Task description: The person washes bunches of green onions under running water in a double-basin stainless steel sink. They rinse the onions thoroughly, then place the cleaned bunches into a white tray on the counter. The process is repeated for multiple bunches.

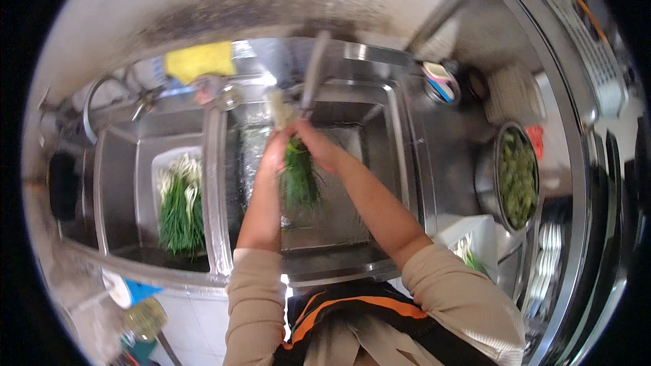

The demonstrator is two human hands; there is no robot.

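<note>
Over the right sink basin (325, 244), a bunch of green onions (299, 175) hangs from my two hands, its white ends up and its green leaves down. My left hand (276, 151) is closed around the stalks. My right hand (318, 145) touches the same bunch from the other side; motion blur hides how its fingers lie. A curved metal faucet spout (316, 68) rises just beyond the hands. More green onions (182, 208) lie in a white container (161, 159) in the left basin. Water wets the right basin.
A metal bowl of green vegetables (519, 178) stands at the right. Nearer me, a white container (480, 229) holds more green onions (470, 254). A yellow cloth (201, 62) lies behind the basins, with a second faucet (142, 107) at the left. A metal shelf frame (564, 86) bounds the right side.
</note>
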